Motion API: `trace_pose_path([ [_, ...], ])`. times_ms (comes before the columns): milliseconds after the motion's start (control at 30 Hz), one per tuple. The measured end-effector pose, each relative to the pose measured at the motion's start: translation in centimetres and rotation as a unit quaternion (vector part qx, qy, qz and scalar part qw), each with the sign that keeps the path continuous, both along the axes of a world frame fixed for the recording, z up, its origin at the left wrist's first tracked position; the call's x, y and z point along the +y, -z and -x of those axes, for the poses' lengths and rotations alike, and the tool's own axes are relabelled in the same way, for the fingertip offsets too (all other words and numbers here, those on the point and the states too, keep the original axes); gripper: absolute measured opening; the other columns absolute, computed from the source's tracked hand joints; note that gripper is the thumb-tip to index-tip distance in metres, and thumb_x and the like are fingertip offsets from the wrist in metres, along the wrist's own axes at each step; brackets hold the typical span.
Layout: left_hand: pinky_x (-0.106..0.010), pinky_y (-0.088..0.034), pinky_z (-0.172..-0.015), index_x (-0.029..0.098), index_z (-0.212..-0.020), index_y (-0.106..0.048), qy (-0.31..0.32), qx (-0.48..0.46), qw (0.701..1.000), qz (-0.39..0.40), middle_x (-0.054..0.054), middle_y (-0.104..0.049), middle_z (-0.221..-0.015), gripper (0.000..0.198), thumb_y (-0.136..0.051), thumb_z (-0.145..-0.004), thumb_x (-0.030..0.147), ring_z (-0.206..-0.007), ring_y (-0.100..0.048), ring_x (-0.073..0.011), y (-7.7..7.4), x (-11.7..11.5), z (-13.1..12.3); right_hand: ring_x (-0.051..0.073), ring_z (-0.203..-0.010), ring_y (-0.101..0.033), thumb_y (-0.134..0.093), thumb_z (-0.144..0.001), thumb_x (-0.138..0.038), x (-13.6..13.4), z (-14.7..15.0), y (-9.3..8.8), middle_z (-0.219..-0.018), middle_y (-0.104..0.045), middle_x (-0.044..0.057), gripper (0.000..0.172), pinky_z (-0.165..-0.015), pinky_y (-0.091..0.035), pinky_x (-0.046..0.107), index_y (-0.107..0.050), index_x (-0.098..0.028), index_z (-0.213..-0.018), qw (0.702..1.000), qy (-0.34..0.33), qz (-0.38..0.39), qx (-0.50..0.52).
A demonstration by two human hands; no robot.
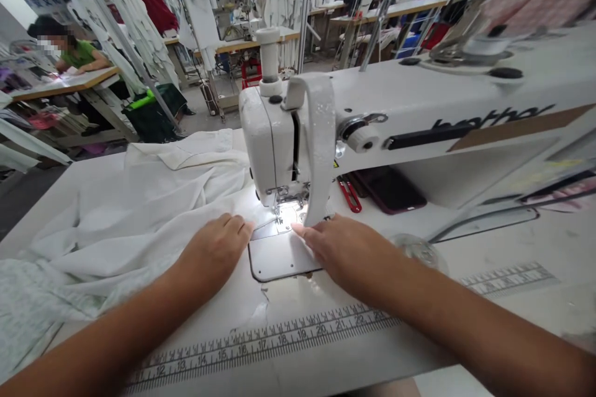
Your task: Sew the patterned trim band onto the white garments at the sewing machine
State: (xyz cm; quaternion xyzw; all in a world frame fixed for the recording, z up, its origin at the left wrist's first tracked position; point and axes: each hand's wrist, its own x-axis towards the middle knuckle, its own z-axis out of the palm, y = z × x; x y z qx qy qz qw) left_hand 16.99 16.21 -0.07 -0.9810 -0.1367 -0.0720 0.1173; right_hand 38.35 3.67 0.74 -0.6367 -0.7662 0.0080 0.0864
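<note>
White fabric (153, 211) lay heaped on the left part of the table (512, 242). Its long axis ran from the bunched folds at the far left across to the sewing machine (288, 136), and one narrow edge pointed right, reaching in under the presser foot (279, 214). The left hand (212, 254) rested palm down on that edge just left of the needle plate (274, 257), with fingers straight and close together, pressing flat and closed around nothing. The right hand (344, 248) lay on the other side of the plate, also flat and uncurled, with its fingertips touching the strip of cloth beside the foot; whether they pinched it could not be told. Behind the right hand, red snips (349, 193) and a dark phone (391, 189) sat under the machine's arm. A printed ruler (261, 341) ran along the table's near edge, below both forearms.
</note>
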Motion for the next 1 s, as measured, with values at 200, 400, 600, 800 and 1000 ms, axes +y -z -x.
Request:
trace_pose_path([
  [200, -0.032, -0.052, -0.060, 0.013, -0.085, -0.058, -0.022, 0.036, 0.993, 0.109, -0.005, -0.058, -0.078, 0.022, -0.042, -0.081, -0.001, -0.068, -0.055, -0.0180, -1.1, -3.6, 0.7, 0.022, -0.090, -0.056, -0.051, -0.079, 0.000, 0.6, 3.0, 2.2, -0.105, -0.063, 0.011, 0.050, -0.070, -0.048, 0.032, -0.051, -0.007, -0.129, 0.999, -0.018, -0.034, 0.016],
  [400, -0.030, -0.049, -0.058, 0.015, -0.070, -0.056, -0.041, 0.142, 0.970, 0.191, -0.002, -0.057, -0.069, 0.022, -0.044, -0.087, 0.008, -0.060, -0.055, -0.0157, -2.5, -3.8, -0.7, 0.025, -0.087, -0.055, -0.051, -0.082, -0.006, 0.4, 4.3, 2.7, -0.108, -0.063, 0.015, 0.030, -0.067, -0.049, 0.037, -0.062, -0.003, -0.110, 0.993, -0.077, -0.078, -0.049],
  [600, -0.031, -0.049, -0.078, 0.013, -0.080, -0.060, 0.214, 0.037, 0.972, 0.086, -0.005, -0.062, -0.081, 0.022, -0.043, -0.092, 0.009, -0.080, -0.057, -0.0171, -2.3, 2.5, -3.6, 0.025, -0.084, -0.055, -0.050, -0.083, -0.006, 0.1, 5.0, 3.0, -0.105, -0.064, 0.016, 0.031, -0.065, -0.050, 0.038, -0.061, -0.002, -0.111, 0.991, -0.073, -0.086, -0.069],
  [800, -0.028, -0.052, -0.072, 0.009, -0.094, -0.060, 0.218, -0.124, 0.967, 0.046, -0.007, -0.063, -0.082, 0.015, -0.046, -0.092, 0.011, -0.081, -0.057, -0.0174, 0.7, 2.1, -3.9, 0.025, -0.092, -0.056, -0.051, -0.084, -0.007, -0.1, 3.6, 2.5, -0.106, -0.064, 0.015, 0.029, -0.071, -0.052, 0.038, -0.062, -0.006, -0.110, 0.992, -0.097, -0.061, -0.053],
  [1000, -0.032, -0.054, -0.070, 0.009, -0.091, -0.059, 0.121, -0.156, 0.980, 0.031, -0.008, -0.062, -0.080, 0.016, -0.044, -0.089, 0.007, -0.079, -0.058, -0.0200, 2.2, -1.2, -3.5, 0.026, -0.099, -0.058, -0.048, -0.086, -0.007, -0.7, 1.5, 2.0, -0.108, -0.066, 0.014, 0.029, -0.078, -0.054, 0.040, -0.063, -0.008, -0.111, 0.989, -0.129, -0.060, -0.035],
])
